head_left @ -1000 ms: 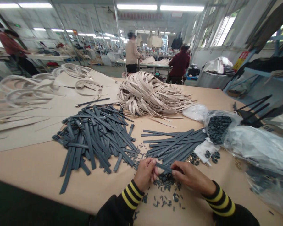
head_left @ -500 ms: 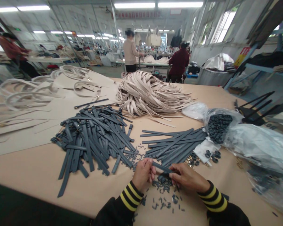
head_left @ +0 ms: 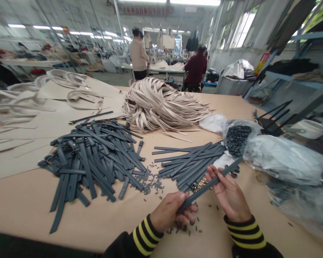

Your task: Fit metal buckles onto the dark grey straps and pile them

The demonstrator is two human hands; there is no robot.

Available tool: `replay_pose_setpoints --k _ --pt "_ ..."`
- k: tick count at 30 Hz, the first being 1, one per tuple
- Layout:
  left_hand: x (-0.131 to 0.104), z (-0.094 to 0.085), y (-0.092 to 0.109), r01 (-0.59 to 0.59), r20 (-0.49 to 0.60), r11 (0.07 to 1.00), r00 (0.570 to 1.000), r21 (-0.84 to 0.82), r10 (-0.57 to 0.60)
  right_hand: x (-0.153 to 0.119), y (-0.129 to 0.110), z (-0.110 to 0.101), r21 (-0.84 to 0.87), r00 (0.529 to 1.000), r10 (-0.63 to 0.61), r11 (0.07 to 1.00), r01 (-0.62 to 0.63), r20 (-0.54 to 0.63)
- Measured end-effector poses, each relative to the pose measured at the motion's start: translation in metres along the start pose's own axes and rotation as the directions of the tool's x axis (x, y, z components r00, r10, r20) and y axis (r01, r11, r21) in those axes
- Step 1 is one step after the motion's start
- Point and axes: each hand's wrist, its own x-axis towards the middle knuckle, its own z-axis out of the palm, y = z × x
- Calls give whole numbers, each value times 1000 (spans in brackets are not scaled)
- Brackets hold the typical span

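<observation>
My left hand (head_left: 170,211) grips the near end of a dark grey strap (head_left: 208,185), low in the middle of the head view. My right hand (head_left: 228,193) lies under the strap's middle with the fingers spread along it. The strap slants up to the right, its far end over a bag of dark rings (head_left: 237,139). A neat stack of grey straps (head_left: 190,163) lies just beyond my hands. Small grey offcuts (head_left: 152,181) are scattered on the table around my wrists.
A big loose heap of grey straps (head_left: 94,157) lies to the left, a bundle of beige straps (head_left: 161,105) behind it. Plastic bags (head_left: 288,159) crowd the right side. Beige cut sheets (head_left: 43,118) cover the far left. Two people (head_left: 195,70) work at a table beyond.
My hands were close together on one end of the strap. Now the right hand has slid out along it to the right and the strap is lifted and slanted; the view shifted right.
</observation>
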Motion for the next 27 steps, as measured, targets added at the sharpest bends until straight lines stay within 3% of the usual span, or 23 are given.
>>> replay_pose_setpoints --k 4,9,13,14,16,18,19,21,23,25,27 --pt "2 0 -5 2 -51 1000 999 -25 -3 -9 11 -11 -4 999 -3 1000 3 -39" --pt "2 -5 -6 -12 -171 1000 985 -6 10 -17 7 -28 -54 995 -25 998 20 -97" --pt "4 -6 -7 -37 -252 999 967 40 46 -28 3 -50 -280 992 97 953 -116 -82" --pt "5 -7 -7 -40 -274 997 960 59 55 -31 3 -55 -404 988 128 902 -152 -87" --pt "6 -8 -8 -33 -305 995 950 99 62 -36 1 -62 -685 987 128 712 -157 -93" --pt "6 -9 -8 -20 -309 992 949 126 59 -38 1 -60 -882 999 23 469 -39 -32" --pt "6 -9 -8 -16 -308 991 950 133 57 -39 1 -57 -929 998 -45 363 65 52" --pt "5 -10 -8 -13 -305 990 951 141 56 -36 4 -44 -925 941 -133 187 331 310" --pt "5 -9 -8 -21 -308 989 949 144 65 -31 10 -28 -812 810 -116 39 582 575" --pt "4 -9 -8 -30 -309 989 948 143 73 -24 19 -16 -694 694 -19 -62 718 720" --pt "3 -10 -8 -40 -311 991 947 127 78 -17 28 -8 -628 636 78 -111 771 767"
